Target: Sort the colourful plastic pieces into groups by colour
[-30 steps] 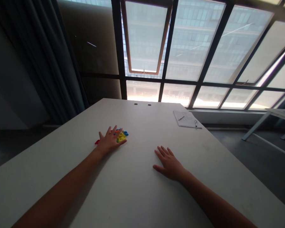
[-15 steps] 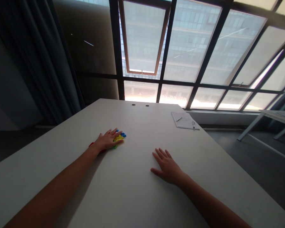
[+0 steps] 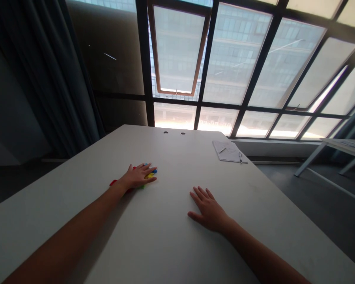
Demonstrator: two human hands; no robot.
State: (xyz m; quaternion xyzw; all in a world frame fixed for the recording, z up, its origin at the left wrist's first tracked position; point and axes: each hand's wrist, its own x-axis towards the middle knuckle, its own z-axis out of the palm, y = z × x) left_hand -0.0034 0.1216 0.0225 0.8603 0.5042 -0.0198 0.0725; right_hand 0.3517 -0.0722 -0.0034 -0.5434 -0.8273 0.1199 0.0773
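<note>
My left hand (image 3: pixel 137 177) lies on a small heap of coloured plastic pieces (image 3: pixel 152 174) near the middle of the white table (image 3: pixel 165 236). Its fingers are stretched over the heap, and only yellow, blue and red bits show at its edges. My right hand (image 3: pixel 208 208) rests flat on the bare tabletop to the right, fingers spread, with nothing under it.
A sheet of paper (image 3: pixel 228 152) with a pen (image 3: pixel 240 157) lies at the far right of the table. Two round holes (image 3: pixel 174 133) sit near the far edge. Large windows stand behind, a dark curtain hangs at left, and another table (image 3: pixel 346 146) is at far right.
My left hand has lowered onto the coloured pieces and covers more of them than before. My right hand has stayed flat in the same spot.
</note>
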